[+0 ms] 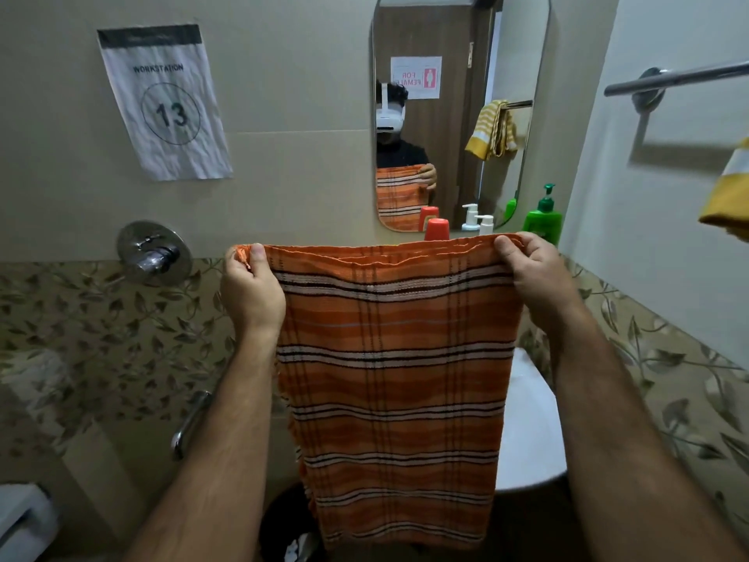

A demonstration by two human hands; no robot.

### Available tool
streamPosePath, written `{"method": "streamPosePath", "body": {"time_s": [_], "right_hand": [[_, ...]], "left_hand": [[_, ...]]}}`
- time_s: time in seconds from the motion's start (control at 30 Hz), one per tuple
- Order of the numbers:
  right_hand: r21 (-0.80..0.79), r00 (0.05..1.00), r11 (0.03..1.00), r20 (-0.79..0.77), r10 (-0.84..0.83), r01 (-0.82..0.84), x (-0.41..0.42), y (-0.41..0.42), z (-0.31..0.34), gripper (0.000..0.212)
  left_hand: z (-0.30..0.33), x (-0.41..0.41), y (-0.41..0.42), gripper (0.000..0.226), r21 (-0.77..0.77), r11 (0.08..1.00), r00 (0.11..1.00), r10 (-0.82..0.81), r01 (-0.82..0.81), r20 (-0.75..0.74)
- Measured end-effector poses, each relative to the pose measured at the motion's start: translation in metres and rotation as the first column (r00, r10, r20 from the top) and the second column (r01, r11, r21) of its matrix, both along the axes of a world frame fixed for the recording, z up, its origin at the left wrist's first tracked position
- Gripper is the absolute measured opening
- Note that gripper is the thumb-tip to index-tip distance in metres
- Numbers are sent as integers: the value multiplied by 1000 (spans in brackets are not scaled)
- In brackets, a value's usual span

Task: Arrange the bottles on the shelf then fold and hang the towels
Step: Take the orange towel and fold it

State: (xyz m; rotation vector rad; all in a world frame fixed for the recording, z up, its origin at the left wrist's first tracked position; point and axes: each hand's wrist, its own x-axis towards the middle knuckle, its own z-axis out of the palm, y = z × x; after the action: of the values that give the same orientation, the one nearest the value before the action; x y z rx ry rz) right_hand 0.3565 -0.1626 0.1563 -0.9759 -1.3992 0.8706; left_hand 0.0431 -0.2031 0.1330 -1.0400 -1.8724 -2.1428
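Folding is under way: the left hand (252,286) and right hand (527,269) each pinch a top corner of the orange towel (395,383), hanging mid-frame; next likely comes bringing those corners together.

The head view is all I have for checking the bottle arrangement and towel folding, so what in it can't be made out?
- Bottles: the orange towel, held up by the left hand and right hand, hides the shelf and the lower parts of the red-capped bottle and white pump bottle.
- Yellow towel: cut off by the right edge.
- Towel bar: its far end runs off the right edge.
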Motion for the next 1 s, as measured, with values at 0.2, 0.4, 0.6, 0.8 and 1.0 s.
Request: {"method": "streamPosePath", "body": {"time_s": [0.2, 0.4, 0.6, 0.8, 1.0], "right_hand": [[-128, 962, 953, -45, 271, -274, -11, 2, 1, 44], [-383, 669, 834, 502, 549, -397, -3, 1, 3, 42], [-312, 838, 790, -40, 544, -528, -24, 1, -1, 35], [-334, 835, 772, -318, 448, -541, -69, -5, 12, 29], [-318, 832, 796, -409, 375, -515, -103, -2, 31, 33]], "left_hand": [[2, 0, 19, 30, -49, 998, 995, -43, 47, 88], [-5, -10, 28, 26, -126, 968, 962, -189, 216, 197], [-9, -20, 22, 59, -46, 696, 570, -546, 716, 614], [-12, -32, 6, 103, 18, 349, 251, -705, 937, 663], [-82, -4, 8, 90, 315, 246, -55, -703, 917, 709]]}}
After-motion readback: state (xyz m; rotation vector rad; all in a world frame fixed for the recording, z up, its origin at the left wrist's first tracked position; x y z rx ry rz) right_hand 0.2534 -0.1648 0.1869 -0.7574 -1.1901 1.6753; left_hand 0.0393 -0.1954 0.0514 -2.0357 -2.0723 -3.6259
